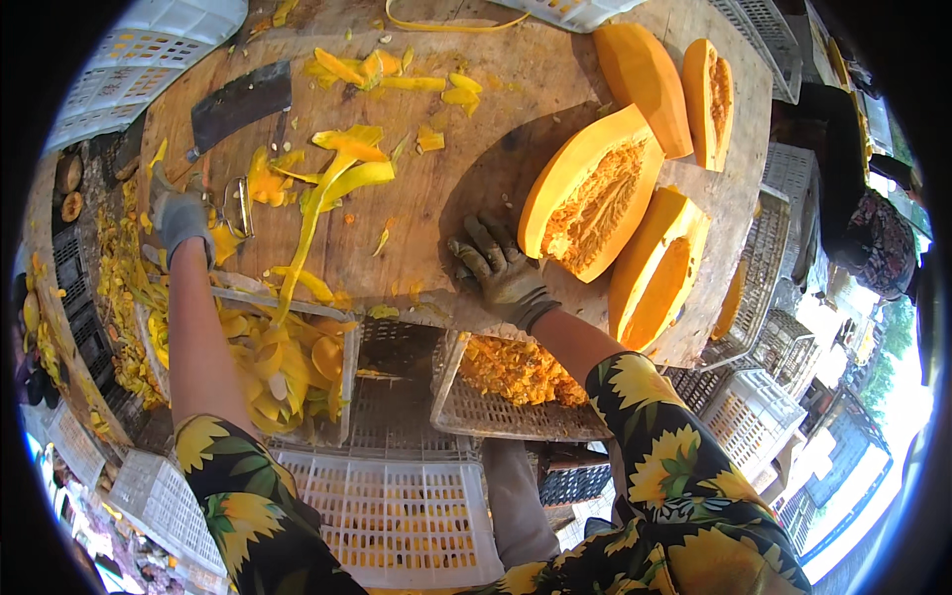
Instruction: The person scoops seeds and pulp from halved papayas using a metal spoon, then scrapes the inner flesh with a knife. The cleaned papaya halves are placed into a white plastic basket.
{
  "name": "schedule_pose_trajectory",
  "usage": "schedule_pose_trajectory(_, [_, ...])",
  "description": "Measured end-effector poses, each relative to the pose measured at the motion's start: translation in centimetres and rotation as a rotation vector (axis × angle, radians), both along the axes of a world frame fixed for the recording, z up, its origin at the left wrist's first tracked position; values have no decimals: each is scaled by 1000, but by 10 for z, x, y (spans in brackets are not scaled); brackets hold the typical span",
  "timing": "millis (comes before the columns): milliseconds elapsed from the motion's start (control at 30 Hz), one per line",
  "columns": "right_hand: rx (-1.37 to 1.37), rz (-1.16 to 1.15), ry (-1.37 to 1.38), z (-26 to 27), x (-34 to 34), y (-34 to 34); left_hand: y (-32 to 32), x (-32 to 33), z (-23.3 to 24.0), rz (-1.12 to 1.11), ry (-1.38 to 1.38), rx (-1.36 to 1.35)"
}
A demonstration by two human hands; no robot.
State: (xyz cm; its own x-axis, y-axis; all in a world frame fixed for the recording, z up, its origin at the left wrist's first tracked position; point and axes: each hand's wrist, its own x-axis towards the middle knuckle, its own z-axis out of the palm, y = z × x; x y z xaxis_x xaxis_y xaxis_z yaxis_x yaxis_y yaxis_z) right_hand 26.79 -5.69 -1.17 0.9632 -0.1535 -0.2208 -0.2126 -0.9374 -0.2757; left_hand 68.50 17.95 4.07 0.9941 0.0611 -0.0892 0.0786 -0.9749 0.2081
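Observation:
My left hand (184, 216), in a grey work glove, is at the table's left side among yellow peelings. Its fingers are partly obscured, so I cannot tell whether they grasp anything. Just beyond it lies a dark cleaver blade (242, 106), and right of it a metal peeler (239, 208). My right hand (500, 271), in a stained glove, rests on the wooden tabletop with its fingers apart. Beside it is a peeled pumpkin half (595, 197), its cut side showing seeds and stringy pulp. A hollowed pumpkin piece (658, 271) lies to the right.
Two more peeled pumpkin pieces, a large one (645, 89) and a smaller one (709, 104), lie farther back. Below the near edge, one crate (352, 379) holds peelings and another (520, 424) holds pulp. A white plastic basket (387, 513) stands lower. A person (840, 178) is at right.

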Motion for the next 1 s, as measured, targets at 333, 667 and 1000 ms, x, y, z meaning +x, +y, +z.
schedule_pose_trajectory(333, [-28, 47, -121, 7, 6, 0, 24, 48, -19, -321, 121, 606])
schedule_pose_trajectory(667, [-714, 314, -9, -6, 1, 0, 47, 10, -27, -561, -4, 551])
schedule_pose_trajectory(1000, [60, -7, -216, -13, 1, 0, 2, -142, 35, -220, 279, -961])
